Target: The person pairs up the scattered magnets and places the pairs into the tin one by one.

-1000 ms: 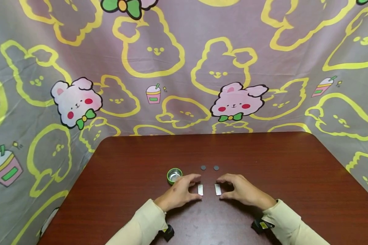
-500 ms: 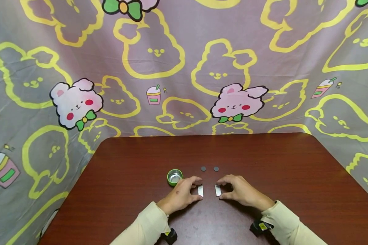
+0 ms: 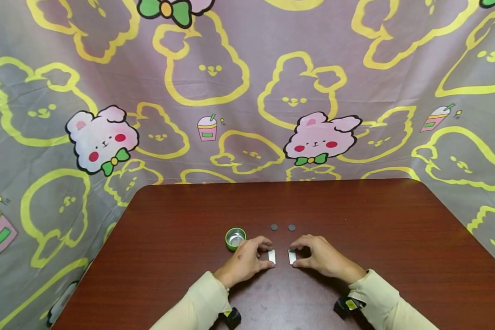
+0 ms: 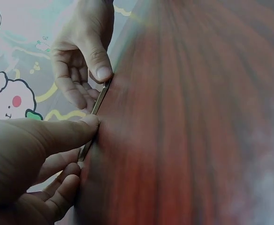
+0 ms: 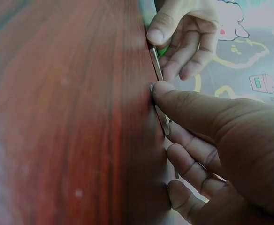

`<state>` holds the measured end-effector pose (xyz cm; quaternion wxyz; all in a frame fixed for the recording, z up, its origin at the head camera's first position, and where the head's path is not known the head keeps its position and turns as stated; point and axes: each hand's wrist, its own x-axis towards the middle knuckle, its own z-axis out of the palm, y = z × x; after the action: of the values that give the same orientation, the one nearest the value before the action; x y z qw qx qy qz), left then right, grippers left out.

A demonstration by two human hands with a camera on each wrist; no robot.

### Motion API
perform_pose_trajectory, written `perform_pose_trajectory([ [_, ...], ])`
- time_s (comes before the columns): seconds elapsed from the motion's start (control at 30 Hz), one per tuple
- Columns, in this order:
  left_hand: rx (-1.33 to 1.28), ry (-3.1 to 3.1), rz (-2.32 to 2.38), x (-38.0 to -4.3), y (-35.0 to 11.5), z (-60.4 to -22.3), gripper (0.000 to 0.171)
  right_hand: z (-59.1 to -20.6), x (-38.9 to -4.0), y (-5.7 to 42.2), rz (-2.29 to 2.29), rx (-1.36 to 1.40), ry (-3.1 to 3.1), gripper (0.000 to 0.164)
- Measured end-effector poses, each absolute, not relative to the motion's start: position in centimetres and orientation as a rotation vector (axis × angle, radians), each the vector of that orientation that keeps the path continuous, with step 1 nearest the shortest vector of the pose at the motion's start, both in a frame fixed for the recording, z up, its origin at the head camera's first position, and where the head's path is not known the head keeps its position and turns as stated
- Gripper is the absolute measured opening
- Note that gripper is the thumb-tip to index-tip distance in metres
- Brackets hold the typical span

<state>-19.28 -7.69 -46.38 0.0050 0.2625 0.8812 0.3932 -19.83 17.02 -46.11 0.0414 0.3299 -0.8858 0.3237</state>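
Observation:
My left hand pinches a small flat silver bar by its near and far ends, thumb toward me. Mirroring it, my right hand pinches a second silver bar between thumb and fingers. Both bars lie low at the table surface, side by side, with a narrow gap of bare wood between them. In the left wrist view, the left thumb covers part of the thin bar. From the right wrist, the right thumb presses at the bar's end.
Two dark grey round discs, a left disc and a right disc, lie beyond the hands. A small round tin with a green rim stands behind the left hand. The brown table meets a patterned curtain behind.
Both hands have drawn slightly inward with the silver bars, and the gap between the bars has narrowed. The discs and the tin have stayed in place.

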Motion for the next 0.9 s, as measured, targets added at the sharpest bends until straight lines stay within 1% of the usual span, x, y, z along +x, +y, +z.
perform_pose_trajectory([
  [0.27, 0.826, 2.732, 1.274, -19.6, -7.1, -46.4, 0.042, -46.1, -19.9, 16.5, 1.021, 1.014, -2.706, 0.029],
  [0.67, 0.807, 2.753, 1.201, -19.9, -6.5, -46.3, 0.041, -46.1, -19.9, 16.0, 1.019, 0.973, -2.761, 0.028],
  [0.9, 0.854, 2.797, 1.136, -19.9, -5.9, -46.1, 0.041, -45.9, -19.8, 15.6, 1.002, 0.994, -2.77, 0.03],
])
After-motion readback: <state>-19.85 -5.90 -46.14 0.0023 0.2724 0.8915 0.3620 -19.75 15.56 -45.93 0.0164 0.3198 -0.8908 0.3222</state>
